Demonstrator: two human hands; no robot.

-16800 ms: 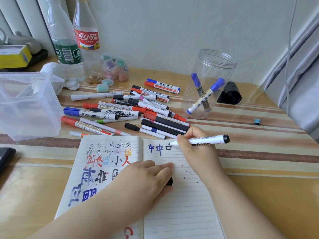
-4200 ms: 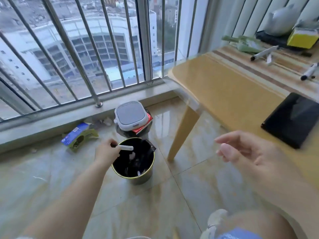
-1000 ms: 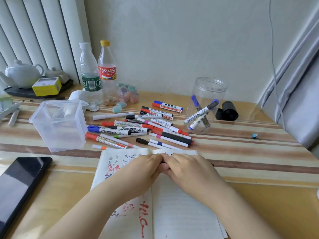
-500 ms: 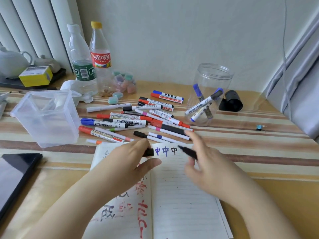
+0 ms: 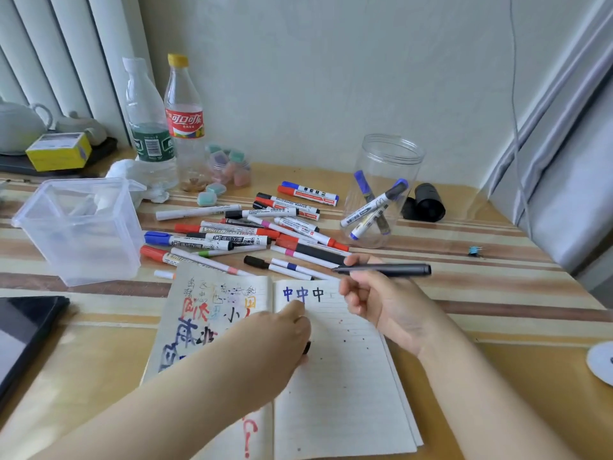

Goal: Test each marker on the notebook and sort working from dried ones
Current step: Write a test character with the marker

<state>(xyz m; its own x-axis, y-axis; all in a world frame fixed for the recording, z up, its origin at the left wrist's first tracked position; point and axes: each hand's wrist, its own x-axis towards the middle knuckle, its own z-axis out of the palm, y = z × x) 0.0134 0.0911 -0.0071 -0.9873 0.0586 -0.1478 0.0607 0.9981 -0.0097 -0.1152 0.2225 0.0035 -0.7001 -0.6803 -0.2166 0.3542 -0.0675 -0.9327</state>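
Note:
An open notebook point(image 5: 345, 386) lies on the table in front of me, its left page full of coloured test marks and its right page bearing three characters at the top. My right hand point(image 5: 381, 303) holds an uncapped black marker point(image 5: 384, 269) level above the notebook's upper right corner. My left hand point(image 5: 282, 340) rests on the notebook's middle, closed around the black cap point(image 5: 307, 347). A pile of markers point(image 5: 252, 234) lies just beyond the notebook. A clear round jar point(image 5: 384, 187) at the right holds three markers.
A clear square plastic box point(image 5: 79, 227) stands at the left. Two bottles point(image 5: 166, 127) and small pastel erasers are at the back. A black tablet point(image 5: 23, 330) lies at the left edge, a black lid point(image 5: 428, 202) beside the jar, a teapot tray at far left.
My hands pulled the cap off the black marker. My right hand lifted the marker above the page's top right; my left hand dropped onto the notebook with the cap.

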